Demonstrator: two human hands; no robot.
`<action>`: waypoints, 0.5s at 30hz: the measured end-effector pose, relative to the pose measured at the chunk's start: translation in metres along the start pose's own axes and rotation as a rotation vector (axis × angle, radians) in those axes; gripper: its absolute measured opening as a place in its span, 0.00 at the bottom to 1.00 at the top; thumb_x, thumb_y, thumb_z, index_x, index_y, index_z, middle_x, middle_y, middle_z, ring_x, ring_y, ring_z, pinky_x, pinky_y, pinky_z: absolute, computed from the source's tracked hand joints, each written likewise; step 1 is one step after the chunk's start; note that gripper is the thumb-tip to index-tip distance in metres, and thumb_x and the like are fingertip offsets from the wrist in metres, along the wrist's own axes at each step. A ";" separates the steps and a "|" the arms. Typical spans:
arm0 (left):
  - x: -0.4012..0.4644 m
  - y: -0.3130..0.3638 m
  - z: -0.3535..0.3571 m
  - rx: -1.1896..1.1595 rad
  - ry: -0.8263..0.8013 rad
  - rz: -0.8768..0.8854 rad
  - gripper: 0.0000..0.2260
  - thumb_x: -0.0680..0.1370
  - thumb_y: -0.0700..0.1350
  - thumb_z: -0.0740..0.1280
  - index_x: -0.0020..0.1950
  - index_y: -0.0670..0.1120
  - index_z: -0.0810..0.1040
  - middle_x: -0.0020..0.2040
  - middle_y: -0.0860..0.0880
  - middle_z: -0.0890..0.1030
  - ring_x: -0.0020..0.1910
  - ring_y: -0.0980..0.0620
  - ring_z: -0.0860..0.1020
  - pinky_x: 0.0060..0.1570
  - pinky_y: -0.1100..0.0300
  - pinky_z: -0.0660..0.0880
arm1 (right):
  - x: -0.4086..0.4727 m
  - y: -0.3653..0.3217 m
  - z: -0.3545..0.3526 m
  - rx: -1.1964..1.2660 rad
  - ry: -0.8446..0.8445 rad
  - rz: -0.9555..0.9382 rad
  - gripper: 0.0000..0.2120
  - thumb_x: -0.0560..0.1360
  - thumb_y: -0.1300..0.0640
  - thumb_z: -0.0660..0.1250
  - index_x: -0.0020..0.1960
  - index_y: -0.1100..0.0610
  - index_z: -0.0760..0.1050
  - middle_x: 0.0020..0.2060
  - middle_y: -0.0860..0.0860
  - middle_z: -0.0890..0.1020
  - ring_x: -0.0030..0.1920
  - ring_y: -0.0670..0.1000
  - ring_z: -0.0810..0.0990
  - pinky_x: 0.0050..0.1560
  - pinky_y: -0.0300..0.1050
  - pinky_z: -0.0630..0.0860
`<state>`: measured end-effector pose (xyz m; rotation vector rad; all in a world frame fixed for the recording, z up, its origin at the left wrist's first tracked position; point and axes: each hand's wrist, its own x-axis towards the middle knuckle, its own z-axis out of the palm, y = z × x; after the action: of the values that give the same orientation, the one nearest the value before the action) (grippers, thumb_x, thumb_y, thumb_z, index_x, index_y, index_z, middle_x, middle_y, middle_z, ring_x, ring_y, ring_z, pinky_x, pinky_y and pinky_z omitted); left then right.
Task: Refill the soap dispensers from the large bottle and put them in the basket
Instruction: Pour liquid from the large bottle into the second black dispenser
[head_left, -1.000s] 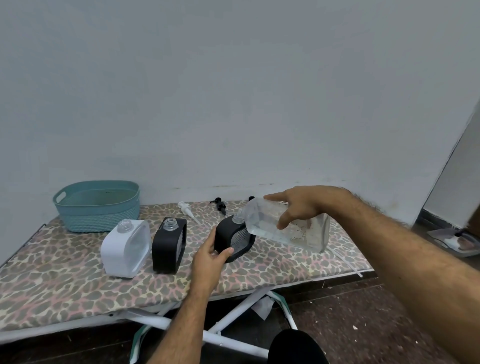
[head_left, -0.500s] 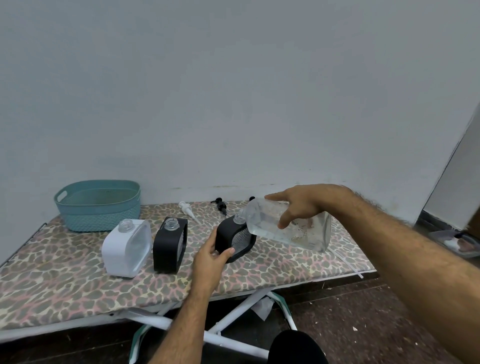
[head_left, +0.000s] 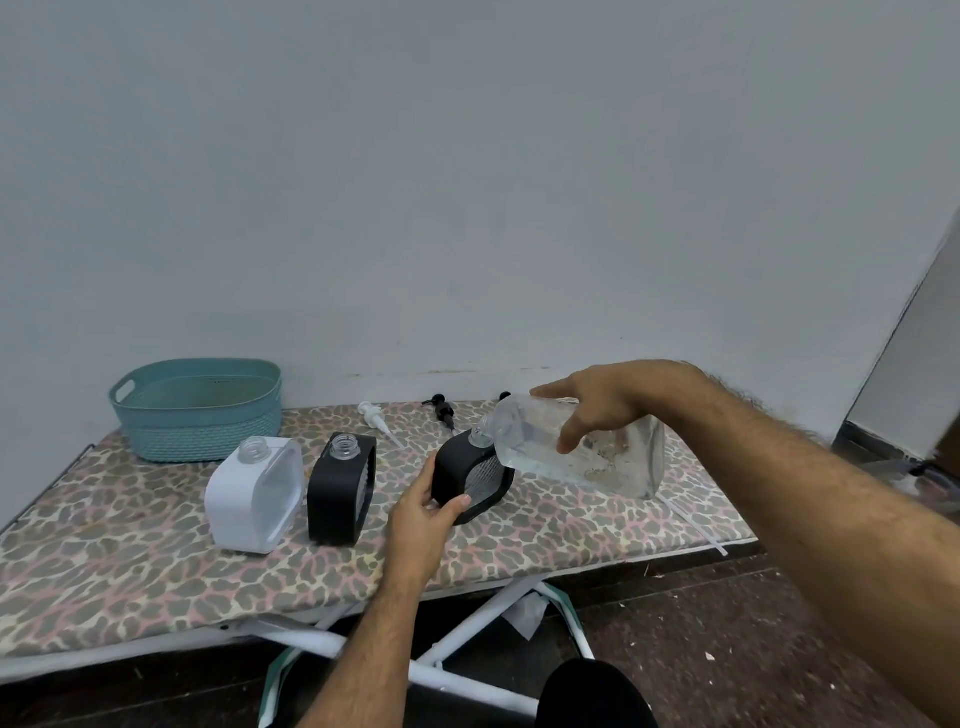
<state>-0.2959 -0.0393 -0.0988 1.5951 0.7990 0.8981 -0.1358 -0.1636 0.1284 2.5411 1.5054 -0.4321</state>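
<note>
Refilling in progress: right hand (head_left: 602, 410) grips the tilted large bottle (head_left: 582, 452), spout at the neck of the black dispenser (head_left: 470, 480), which the left hand (head_left: 423, 512) clasps; next, righting the bottle without drips, basket (head_left: 197, 410) far left of it

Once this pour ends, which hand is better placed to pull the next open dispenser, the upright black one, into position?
Left, probably. The left hand grips the tilted dispenser just beside the upright black dispenser; the right hand holds the large bottle.
</note>
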 end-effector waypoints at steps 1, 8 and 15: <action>0.000 0.000 0.000 -0.001 0.001 0.001 0.33 0.75 0.42 0.74 0.76 0.55 0.65 0.65 0.56 0.76 0.55 0.63 0.75 0.60 0.53 0.78 | 0.000 0.000 0.000 -0.003 0.000 -0.001 0.40 0.71 0.42 0.72 0.77 0.38 0.55 0.73 0.47 0.69 0.71 0.52 0.69 0.69 0.50 0.66; -0.001 0.002 0.001 0.002 -0.008 0.004 0.32 0.75 0.40 0.73 0.76 0.55 0.65 0.58 0.62 0.76 0.49 0.71 0.74 0.52 0.66 0.76 | 0.000 -0.001 -0.002 -0.011 -0.010 0.004 0.41 0.70 0.42 0.72 0.77 0.38 0.55 0.73 0.47 0.68 0.71 0.53 0.69 0.70 0.51 0.66; -0.001 0.002 0.000 0.011 -0.005 0.005 0.33 0.75 0.41 0.73 0.76 0.55 0.64 0.65 0.56 0.77 0.52 0.67 0.75 0.58 0.59 0.77 | 0.001 -0.004 -0.005 -0.025 -0.019 0.008 0.41 0.70 0.42 0.72 0.77 0.38 0.56 0.73 0.48 0.68 0.70 0.53 0.70 0.69 0.51 0.66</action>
<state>-0.2961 -0.0409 -0.0969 1.6092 0.7985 0.8939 -0.1376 -0.1595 0.1327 2.5166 1.4840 -0.4324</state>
